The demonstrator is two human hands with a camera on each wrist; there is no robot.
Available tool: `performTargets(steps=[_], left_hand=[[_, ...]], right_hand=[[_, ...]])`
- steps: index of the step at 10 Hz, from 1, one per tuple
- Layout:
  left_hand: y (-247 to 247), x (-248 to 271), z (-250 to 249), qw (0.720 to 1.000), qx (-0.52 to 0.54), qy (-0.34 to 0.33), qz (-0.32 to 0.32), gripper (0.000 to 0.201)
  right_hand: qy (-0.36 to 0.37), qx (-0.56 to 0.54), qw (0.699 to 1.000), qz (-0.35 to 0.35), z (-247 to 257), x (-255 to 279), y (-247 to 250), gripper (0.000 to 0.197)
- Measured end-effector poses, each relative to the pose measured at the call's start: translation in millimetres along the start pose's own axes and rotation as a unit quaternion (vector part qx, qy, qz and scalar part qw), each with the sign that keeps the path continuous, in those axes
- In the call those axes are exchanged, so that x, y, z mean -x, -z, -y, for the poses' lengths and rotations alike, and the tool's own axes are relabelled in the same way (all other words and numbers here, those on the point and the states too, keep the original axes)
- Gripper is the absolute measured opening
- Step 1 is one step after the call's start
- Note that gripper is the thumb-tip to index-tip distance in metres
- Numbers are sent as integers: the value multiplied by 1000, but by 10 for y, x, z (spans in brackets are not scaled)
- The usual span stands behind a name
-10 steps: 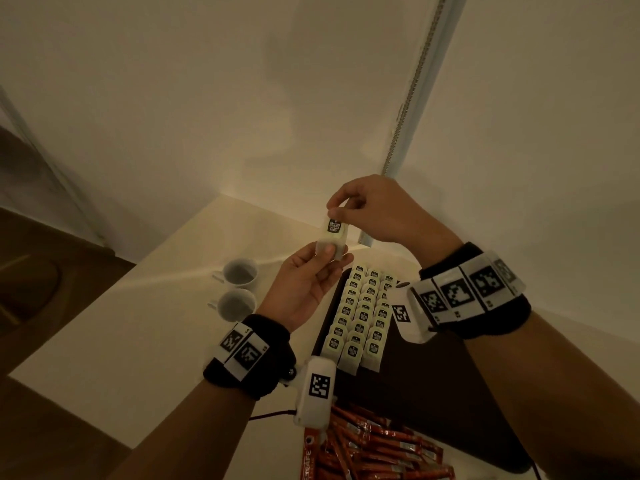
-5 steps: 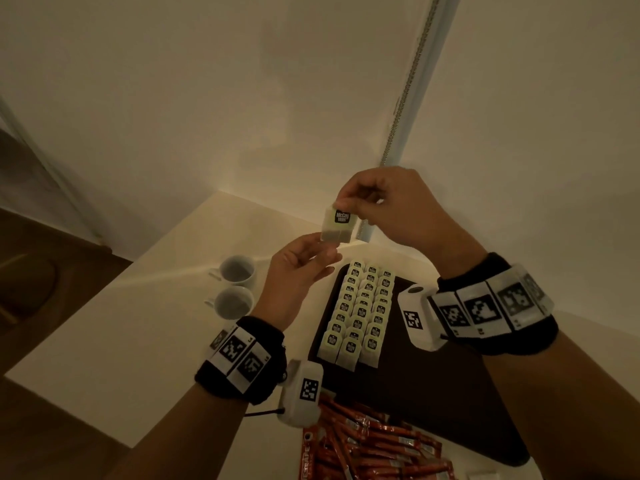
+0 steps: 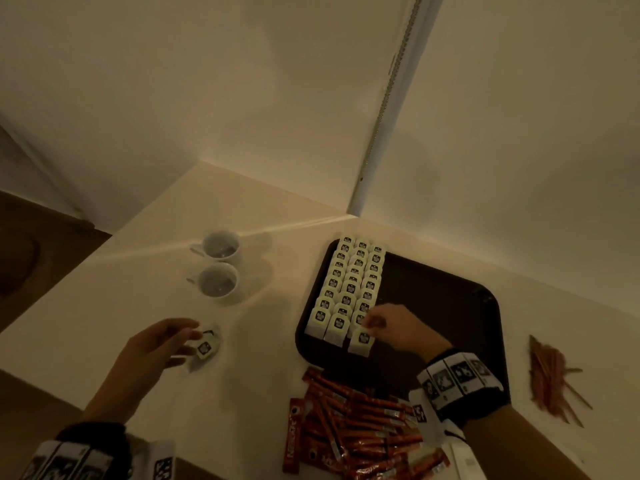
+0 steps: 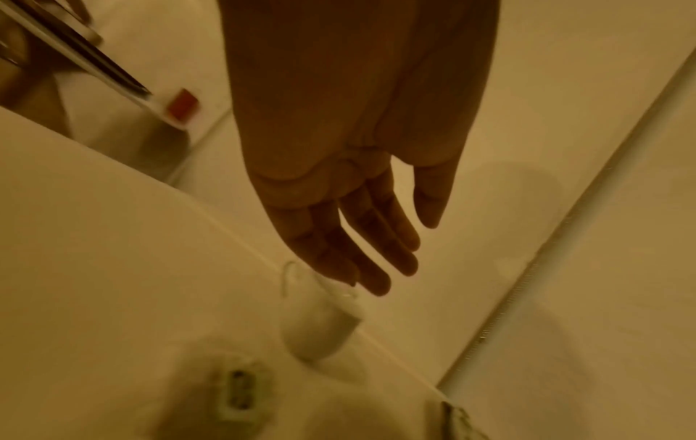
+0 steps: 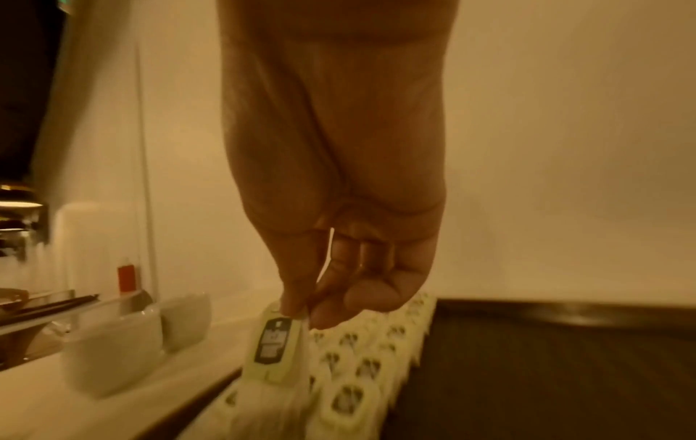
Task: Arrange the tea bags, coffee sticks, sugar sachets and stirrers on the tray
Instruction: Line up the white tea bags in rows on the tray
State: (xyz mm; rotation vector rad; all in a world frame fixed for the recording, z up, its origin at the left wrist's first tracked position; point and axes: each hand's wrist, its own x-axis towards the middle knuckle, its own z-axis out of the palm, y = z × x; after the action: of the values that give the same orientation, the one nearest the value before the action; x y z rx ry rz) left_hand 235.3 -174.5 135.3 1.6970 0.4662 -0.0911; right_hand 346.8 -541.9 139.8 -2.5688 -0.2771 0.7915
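1. Nearest the person, a heap of red coffee sticks [image 3: 349,431] lies on the pale table [image 3: 104,306], just in front of the tray's near edge.
2. To the right of the tray, a loose bundle of brown stirrers [image 3: 550,375] lies on the table, apart from the tray.
3. The right hand [image 3: 398,327] reaches over the dark tray [image 3: 450,306]. Its thumb and forefinger pinch the top of a tea bag [image 3: 362,339] at the near end of the rightmost row; the wrist view shows the fingertips [image 5: 297,306] clamped on the tag end of that tea bag [image 5: 271,348], with the other fingers curled in behind.
4. The left hand [image 3: 162,344] hovers over the table left of the tray, with its fingers straight, slightly spread and holding nothing [image 4: 357,238]. Its fingertips are just beside a loose tea bag [image 3: 206,346] lying on the table. Whether they touch it cannot be told, as the hand is blurred.
5. On the tray's left part, the tea bags stand in three close rows [image 3: 353,282] running from near to far. The right part of the tray is bare dark surface.
6. Farther left, two white cups [image 3: 218,265] stand side by side on the table, well apart from the tray.
7. Behind all of this rise the cream walls [image 3: 207,81].
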Motion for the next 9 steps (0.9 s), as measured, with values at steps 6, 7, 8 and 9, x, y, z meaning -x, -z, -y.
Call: performTargets(steps=[6,7,8,9], left_hand=[[340,246,477,993,-9,109,-42,16],[247,182,401,993,-75,71,-48,16],[164,-22,398,981,-185,34,-47,32],[43,-287,449,958,-283,45,-14,52]], right_hand=[[-64,-70,991,-93,-205,-365,-303,13],[-47,-76,984,-151,-127,-287,-294,13],[7,-109,984,-141,19,-103,-363,5],[89,-105,989,-51,192,139,-542,15]])
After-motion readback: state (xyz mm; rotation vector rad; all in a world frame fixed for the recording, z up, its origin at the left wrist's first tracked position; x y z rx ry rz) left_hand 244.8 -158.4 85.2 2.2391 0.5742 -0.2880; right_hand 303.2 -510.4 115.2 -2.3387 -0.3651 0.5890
